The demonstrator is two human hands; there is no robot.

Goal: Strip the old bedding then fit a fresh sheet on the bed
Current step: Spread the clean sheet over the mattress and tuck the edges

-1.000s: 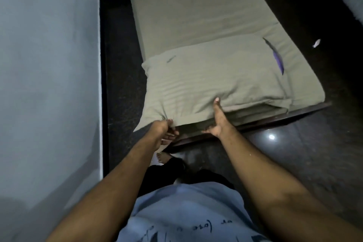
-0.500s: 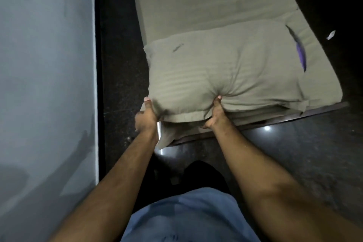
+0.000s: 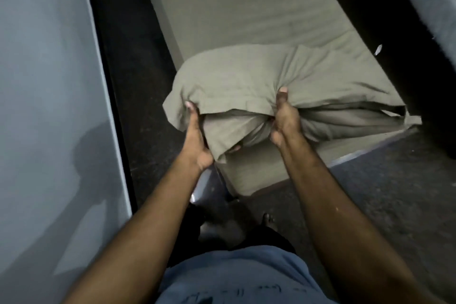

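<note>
A pillow (image 3: 283,74) in an olive-grey case is lifted at its near edge off the bed. My left hand (image 3: 196,138) grips its near left corner, thumb on top and fingers underneath. My right hand (image 3: 283,121) grips the near edge towards the middle, thumb pressed into the top. The bed (image 3: 241,7) is narrow, covered by a matching olive-grey sheet, and runs away from me. The pillow's far right end still rests on the sheet.
A pale wall (image 3: 44,81) stands close on the left, with a strip of dark floor (image 3: 128,57) between it and the bed. Dark floor (image 3: 394,180) also lies to the right. My bare foot (image 3: 267,219) is on the floor below the bed's end.
Both hands have raised the pillow's near edge off the mattress and pulled it towards me. My left hand moved from the case's corner flap to gripping the pillow corner.
</note>
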